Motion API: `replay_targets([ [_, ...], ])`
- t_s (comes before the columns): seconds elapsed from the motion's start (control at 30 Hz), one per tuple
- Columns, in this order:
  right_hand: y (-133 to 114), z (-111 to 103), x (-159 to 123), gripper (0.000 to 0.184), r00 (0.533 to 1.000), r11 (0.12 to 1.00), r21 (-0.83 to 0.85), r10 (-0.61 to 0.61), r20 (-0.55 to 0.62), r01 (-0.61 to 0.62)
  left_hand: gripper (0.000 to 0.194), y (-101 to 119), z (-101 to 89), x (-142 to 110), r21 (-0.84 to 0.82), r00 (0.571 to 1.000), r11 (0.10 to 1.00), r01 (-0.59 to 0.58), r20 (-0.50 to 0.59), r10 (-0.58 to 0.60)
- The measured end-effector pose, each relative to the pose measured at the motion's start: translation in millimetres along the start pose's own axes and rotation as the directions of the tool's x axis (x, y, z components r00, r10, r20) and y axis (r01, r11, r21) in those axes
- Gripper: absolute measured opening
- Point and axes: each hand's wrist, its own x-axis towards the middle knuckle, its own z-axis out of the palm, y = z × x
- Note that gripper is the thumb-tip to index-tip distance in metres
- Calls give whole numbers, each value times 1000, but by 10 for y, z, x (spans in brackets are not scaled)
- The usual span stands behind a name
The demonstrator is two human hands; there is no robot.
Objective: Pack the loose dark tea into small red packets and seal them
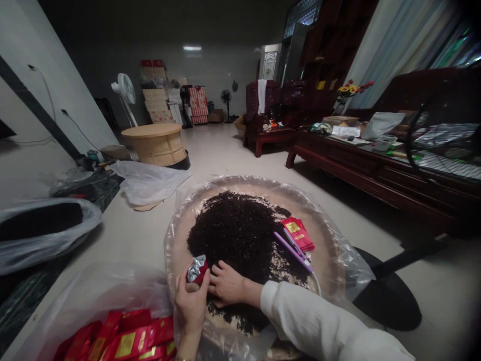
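Observation:
My left hand (192, 296) is closed around a small red packet (203, 277) whose silver foil lining shows at its mouth. Close beside it, my right hand (228, 285) rests low over a pile of dark dried leaves (236, 230) that look like tea, fingers bent and a little apart. Its fingertips point toward the packet; whether any leaves lie under the palm is hidden. The leaves are spread on a round tray (330, 250) lined with clear plastic. On the tray's right side lie a purple flat iron (293, 251) and several flat red packets (299, 233).
A plastic bag of several red packets (128, 341) stands at lower left. Another bag of dark leaves (41, 220) lies at far left. A black fan base (387, 301) sits right of the tray. Beyond are a bamboo drum-shaped stand (154, 145) and a long wooden table (376, 175).

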Motion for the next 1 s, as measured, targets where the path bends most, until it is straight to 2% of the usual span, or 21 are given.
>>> replay_targets([
  [0.2, -32, 49, 26, 19, 999, 999, 26, -33, 5, 32, 46, 1, -2, 5, 14, 1000, 1000, -18, -8, 18],
  [0.33, 50, -33, 33, 17, 1000, 1000, 24, -4, -13, 4, 44, 41, -5, 14, -6, 1000, 1000, -22, -22, 22],
  [0.47, 255, -204, 14, 21, 991, 992, 15, 128, -32, -128, 44, 58, -2, 21, -25, 1000, 1000, 1, -25, -2],
  [0.53, 381, -288, -7, 22, 965, 969, 41, 247, -88, -244, 45, 65, -5, 23, -33, 1000, 999, 23, -11, -24],
  [0.57, 445, -327, -21, 22, 938, 946, 82, 321, -132, -312, 45, 69, -8, 24, -39, 999, 999, 34, -1, -34],
  [0.63, 570, -399, -50, 20, 840, 866, 258, 487, -240, -428, 46, 76, -12, 24, -51, 998, 997, 51, 26, -50],
  [0.67, 629, -432, -65, 20, 759, 794, 399, 584, -290, -459, 46, 80, -12, 24, -55, 998, 997, 58, 40, -56],
  [0.7, 684, -461, -78, 19, 647, 682, 577, 694, -318, -448, 48, 83, -9, 23, -58, 996, 996, 65, 62, -61],
  [0.77, 781, -503, -102, 23, 391, 379, 880, 885, -253, -287, 50, 95, 8, 23, -69, 989, 994, 83, 129, -74],
  [0.8, 821, -513, -114, 27, 287, 237, 955, 941, -180, -180, 51, 106, 21, 23, -78, 983, 993, 93, 167, -79],
  [0.83, 856, -517, -128, 31, 215, 133, 987, 970, -111, -92, 51, 124, 37, 25, -92, 975, 991, 100, 208, -79],
  [0.87, 885, -515, -146, 35, 171, 77, 996, 983, -68, -42, 51, 148, 55, 29, -111, 966, 988, 103, 248, -73],
  [0.9, 908, -512, -168, 38, 148, 43, 999, 988, -41, -11, 51, 179, 74, 34, -131, 957, 986, 101, 283, -60],
  [0.93, 926, -509, -194, 39, 142, -3, 1000, 990, -1, 31, 50, 214, 91, 40, -149, 950, 984, 93, 310, -43],
  [0.97, 937, -510, -224, 38, 146, -91, 990, 987, 74, 110, 50, 253, 107, 47, -165, 943, 983, 84, 332, -25],
  [1.0, 943, -516, -256, 35, 169, -206, 955, 971, 172, 211, 49, 291, 121, 52, -179, 938, 981, 76, 346, -10],
])
